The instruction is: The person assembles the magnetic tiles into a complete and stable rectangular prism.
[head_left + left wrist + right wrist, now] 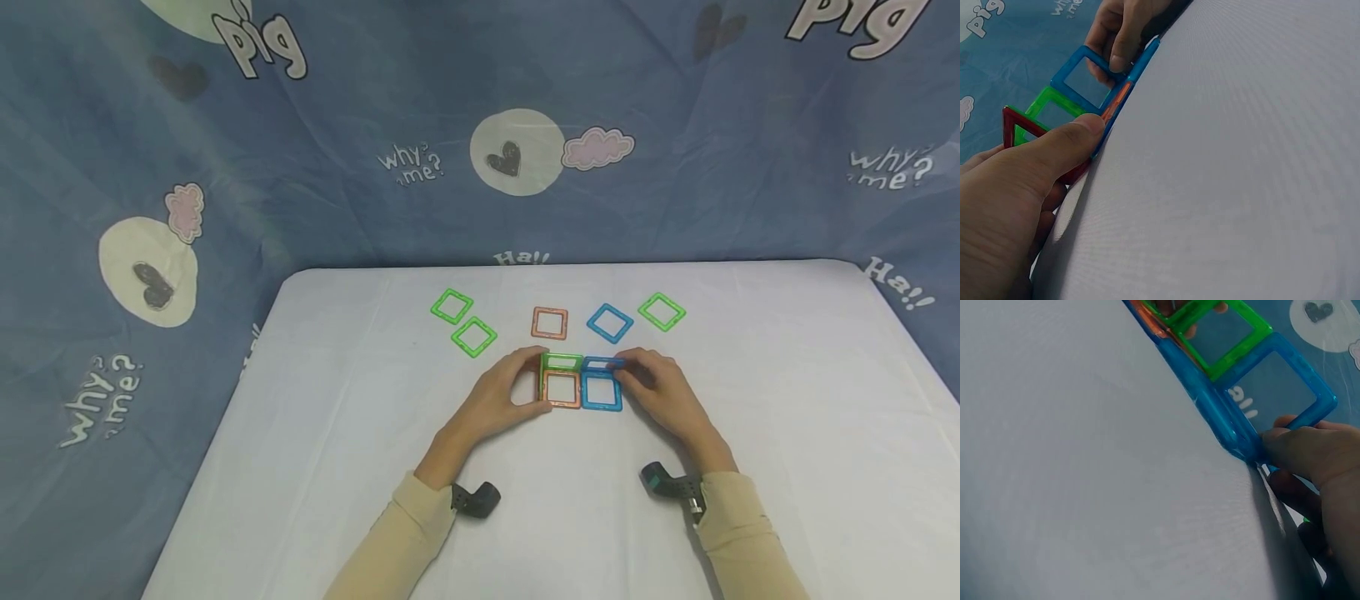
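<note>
In the head view, square magnetic tiles are joined into a small build on the white table [570, 525]. An orange tile [561, 405] and a blue tile [602, 407] lie flat side by side. Behind the orange one a green tile [1250, 315] stands up; behind the flat blue one stands another blue tile [1304, 365]. At the left end a red tile [1007, 128] is upright. My left hand [495, 396] grips this end, thumb at the front corner, other fingers at the back. My right hand [667, 396] pinches the upright blue tile near its lower outer corner.
Beyond the build lie loose tiles: green tiles at left [442, 317], an orange tile [550, 337], a blue tile [600, 332] and a green tile [652, 320] at right. A blue patterned cloth [337, 208] hangs behind the table's far edge.
</note>
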{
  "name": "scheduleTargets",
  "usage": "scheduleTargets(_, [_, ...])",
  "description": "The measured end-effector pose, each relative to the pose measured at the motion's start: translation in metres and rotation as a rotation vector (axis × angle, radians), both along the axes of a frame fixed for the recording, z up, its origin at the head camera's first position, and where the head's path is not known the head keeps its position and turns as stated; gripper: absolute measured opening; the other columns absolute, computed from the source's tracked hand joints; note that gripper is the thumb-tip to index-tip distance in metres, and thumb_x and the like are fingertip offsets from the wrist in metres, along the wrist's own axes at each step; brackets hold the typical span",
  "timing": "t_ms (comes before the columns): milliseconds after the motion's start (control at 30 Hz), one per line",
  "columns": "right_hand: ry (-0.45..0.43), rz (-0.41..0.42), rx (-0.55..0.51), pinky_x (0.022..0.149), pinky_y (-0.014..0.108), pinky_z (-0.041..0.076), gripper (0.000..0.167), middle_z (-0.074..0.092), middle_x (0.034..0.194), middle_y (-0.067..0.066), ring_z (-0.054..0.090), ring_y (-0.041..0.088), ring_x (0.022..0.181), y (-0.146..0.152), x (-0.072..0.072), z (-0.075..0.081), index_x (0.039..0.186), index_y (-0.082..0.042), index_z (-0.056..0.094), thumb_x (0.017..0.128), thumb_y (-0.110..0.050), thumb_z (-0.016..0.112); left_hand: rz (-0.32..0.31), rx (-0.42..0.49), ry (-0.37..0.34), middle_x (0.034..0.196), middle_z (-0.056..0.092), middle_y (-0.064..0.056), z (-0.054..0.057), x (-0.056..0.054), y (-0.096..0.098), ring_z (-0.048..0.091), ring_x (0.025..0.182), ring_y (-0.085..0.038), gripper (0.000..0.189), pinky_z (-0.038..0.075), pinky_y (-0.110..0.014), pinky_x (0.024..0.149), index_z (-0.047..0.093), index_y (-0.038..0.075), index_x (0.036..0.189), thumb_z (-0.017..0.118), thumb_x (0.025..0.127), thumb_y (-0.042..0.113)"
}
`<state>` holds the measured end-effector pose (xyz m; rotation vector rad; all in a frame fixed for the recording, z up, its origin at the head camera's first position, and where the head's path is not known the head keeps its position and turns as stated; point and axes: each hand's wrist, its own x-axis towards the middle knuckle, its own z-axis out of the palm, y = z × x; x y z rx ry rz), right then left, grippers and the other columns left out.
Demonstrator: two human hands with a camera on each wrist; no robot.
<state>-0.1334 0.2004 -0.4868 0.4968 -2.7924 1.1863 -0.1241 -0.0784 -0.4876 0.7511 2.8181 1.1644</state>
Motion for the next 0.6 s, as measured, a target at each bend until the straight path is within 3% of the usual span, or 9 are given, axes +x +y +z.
scheduleTargets(367, [-0.013, -0.008, 0.001, 0.101, 0.052, 0.036, 0.022, 0.068, 0.109, 0.009, 0.057, 0.029, 0.109, -0.0018, -0.0003, 0.0002, 0.112, -0.013, 0.062, 0.091, -0.021, 0.062, -0.005, -0.005, 0.007, 0.135, 0.052, 0.007, -0.0011, -0.0005, -0.0004, 0.044, 0.132, -0.01, 0.081, 0.033, -0.028, 0.113, 0.033, 0.028, 0.144, 0.077, 0.076, 0.039])
scheduleTargets(600, [-0.013, -0.01, -0.014, 0.102, 0.052, 0.035, 0.021, 0.068, 0.108, 0.01, 0.057, 0.03, 0.108, -0.0021, -0.001, -0.0003, 0.111, -0.012, 0.063, 0.092, -0.021, 0.062, -0.002, -0.011, -0.007, 0.132, 0.054, 0.008, 0.0012, 0.0008, -0.0004, 0.048, 0.126, -0.011, 0.083, 0.038, -0.032, 0.11, 0.03, 0.033, 0.146, 0.077, 0.077, 0.039])
